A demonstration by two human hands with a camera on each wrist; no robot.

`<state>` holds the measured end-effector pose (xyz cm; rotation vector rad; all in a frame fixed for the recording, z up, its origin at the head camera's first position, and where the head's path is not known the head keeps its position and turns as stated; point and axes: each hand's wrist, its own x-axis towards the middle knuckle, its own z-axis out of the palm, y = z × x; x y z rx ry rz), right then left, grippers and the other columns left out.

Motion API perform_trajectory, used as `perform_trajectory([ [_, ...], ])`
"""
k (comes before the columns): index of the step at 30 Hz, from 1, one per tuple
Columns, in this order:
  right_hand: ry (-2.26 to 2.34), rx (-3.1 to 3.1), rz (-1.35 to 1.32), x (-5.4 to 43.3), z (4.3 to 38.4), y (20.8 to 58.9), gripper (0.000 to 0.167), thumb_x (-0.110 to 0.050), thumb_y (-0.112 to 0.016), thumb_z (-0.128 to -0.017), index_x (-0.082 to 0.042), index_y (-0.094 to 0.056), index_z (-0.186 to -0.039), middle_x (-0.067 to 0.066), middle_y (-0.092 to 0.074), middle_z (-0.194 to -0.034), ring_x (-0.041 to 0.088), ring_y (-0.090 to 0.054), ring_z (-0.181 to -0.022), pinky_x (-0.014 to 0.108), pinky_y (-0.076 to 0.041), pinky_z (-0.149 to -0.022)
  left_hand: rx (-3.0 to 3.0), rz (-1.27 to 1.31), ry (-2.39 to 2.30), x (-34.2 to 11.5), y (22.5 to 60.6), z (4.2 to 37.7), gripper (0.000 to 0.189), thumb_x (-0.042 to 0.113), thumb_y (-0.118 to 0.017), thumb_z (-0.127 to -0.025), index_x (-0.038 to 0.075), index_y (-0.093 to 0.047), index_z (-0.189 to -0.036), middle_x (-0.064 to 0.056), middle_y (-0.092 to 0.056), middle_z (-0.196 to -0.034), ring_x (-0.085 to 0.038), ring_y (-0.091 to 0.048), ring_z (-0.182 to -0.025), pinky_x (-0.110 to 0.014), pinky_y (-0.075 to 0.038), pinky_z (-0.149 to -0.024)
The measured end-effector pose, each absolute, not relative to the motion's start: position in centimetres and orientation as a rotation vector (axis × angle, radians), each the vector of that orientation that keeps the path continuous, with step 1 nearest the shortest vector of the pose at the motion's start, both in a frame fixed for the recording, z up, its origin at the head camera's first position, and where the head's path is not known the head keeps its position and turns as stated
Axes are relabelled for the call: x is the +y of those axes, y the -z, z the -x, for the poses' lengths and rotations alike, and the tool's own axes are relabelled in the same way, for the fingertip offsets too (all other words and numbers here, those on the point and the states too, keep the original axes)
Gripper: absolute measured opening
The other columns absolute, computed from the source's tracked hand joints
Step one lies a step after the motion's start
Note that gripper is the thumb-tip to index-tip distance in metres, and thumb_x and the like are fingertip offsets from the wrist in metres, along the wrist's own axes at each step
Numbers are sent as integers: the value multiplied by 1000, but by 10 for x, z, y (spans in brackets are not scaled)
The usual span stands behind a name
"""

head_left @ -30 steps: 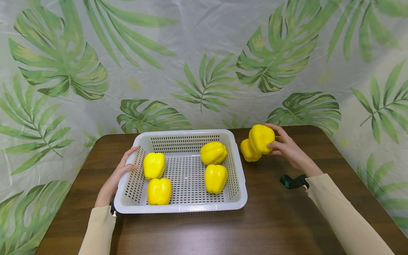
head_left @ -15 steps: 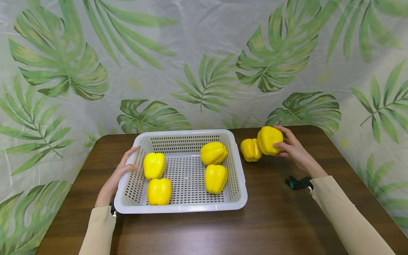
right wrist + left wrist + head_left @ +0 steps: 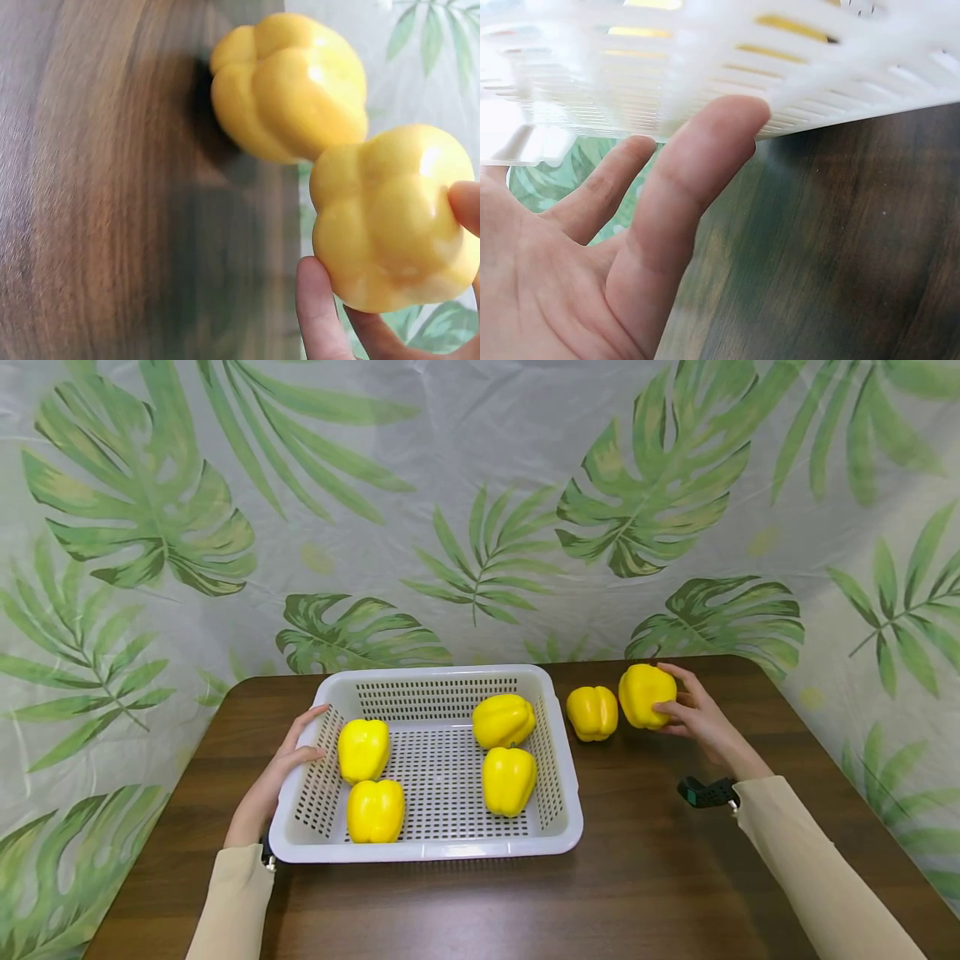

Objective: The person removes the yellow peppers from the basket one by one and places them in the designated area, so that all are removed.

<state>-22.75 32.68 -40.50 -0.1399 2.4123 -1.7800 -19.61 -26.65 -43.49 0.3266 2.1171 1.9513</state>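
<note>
My left hand [image 3: 273,777] grips the left side of a white perforated plastic basket [image 3: 423,852], fingertips over its rim. In the left wrist view, two straight fingers [image 3: 697,165] reach to the basket's slotted outer wall [image 3: 840,82]. To the right of the basket, my right hand [image 3: 697,718] holds a yellow bell pepper [image 3: 643,696] between thumb and fingertips, low over the table. Just left of it, another yellow bell pepper [image 3: 592,713] sits on the table. The right wrist view shows the held pepper [image 3: 394,217] close to the other pepper [image 3: 292,90].
Inside the basket, two yellow bell peppers [image 3: 375,811] sit at the left and two more [image 3: 508,782] at the right. The dark wooden table [image 3: 480,910] extends in front. Behind its back edge hangs a leaf-print cloth [image 3: 510,443].
My right hand has moved right and lower with its bell pepper, which overlapped the neighbouring pepper in view before and now appears beside it. The left hand and basket have stayed put.
</note>
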Motion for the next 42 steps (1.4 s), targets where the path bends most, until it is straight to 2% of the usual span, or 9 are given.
perform_trajectory([
  [4, 1758, 2421, 140, 331, 228, 412, 69, -19, -54, -98, -18, -12, -153, 36, -25, -136, 8, -57, -90, 33, -53, -79, 2131, -313, -1938, -266, 435, 196, 64, 12, -36, -95, 33, -13, -151, -16, -3, -155, -50, -25, -126, -59, -43, -84],
  [7, 1733, 2427, 131, 334, 229, 417, 70, -20, -54, -98, -18, -12, -153, 36, -23, -139, 11, -53, -96, 35, -52, -81, 2138, -302, -1929, -267, 435, 196, 65, 13, -36, -95, 33, -13, -151, -15, -4, -155, -50, -26, -126, -59, -43, -84],
  [13, 1704, 2429, 105, 336, 231, 426, 70, -20, -55, -97, -18, -12, -153, 36, -22, -142, 22, -48, -104, 27, -51, -77, 2102, -343, -1980, -266, 435, 198, 64, 8, -35, -95, 32, -16, -151, -18, -3, -154, -49, -27, -126, -58, -44, -85],
  [18, 1670, 2440, 112, 336, 233, 431, 70, -19, -56, -97, -15, -12, -152, 34, -20, -144, 29, -44, -109, 25, -49, -77, 2060, -332, -2036, -265, 436, 201, 64, 6, -36, -94, 33, -20, -149, -21, -7, -153, -37, -38, -120, -45, -49, -83],
  [22, 1646, 2445, 107, 336, 236, 434, 71, -20, -56, -97, -14, -12, -152, 33, -18, -147, 35, -40, -115, 25, -48, -78, 2052, -332, -2043, -265, 436, 203, 64, 6, -36, -94, 34, -21, -149, -22, -7, -154, -31, -41, -118, -43, -50, -83],
  [26, 1636, 2436, 93, 336, 240, 437, 72, -22, -56, -97, -15, -11, -153, 32, -15, -148, 40, -37, -120, 27, -47, -80, 2050, -334, -2044, -265, 435, 203, 64, 6, -36, -94, 33, -21, -149, -22, -7, -153, -34, -40, -119, -45, -49, -83],
  [31, 1638, 2430, 89, 335, 243, 438, 72, -21, -56, -97, -15, -11, -153, 34, -15, -147, 39, -37, -119, 25, -48, -79, 2054, -332, -2045, -264, 436, 203, 64, 6, -36, -94, 32, -20, -150, -22, -7, -154, -35, -39, -120, -44, -49, -83],
  [38, 1671, 2403, 115, 333, 244, 439, 72, -17, -54, -98, -12, -7, -153, 36, -13, -147, 42, -36, -122, 24, -49, -81, 2088, -357, -1998, -266, 435, 201, 64, 8, -35, -95, 32, -17, -151, -20, -4, -154, -47, -27, -126, -53, -45, -85],
  [42, 1695, 2376, 110, 334, 244, 440, 72, -15, -54, -98, -13, -8, -153, 34, -9, -148, 45, -31, -126, 24, -49, -83, 2063, -347, -2022, -266, 435, 201, 63, 7, -35, -95, 32, -18, -150, -20, -5, -154, -44, -29, -126, -49, -47, -85],
])
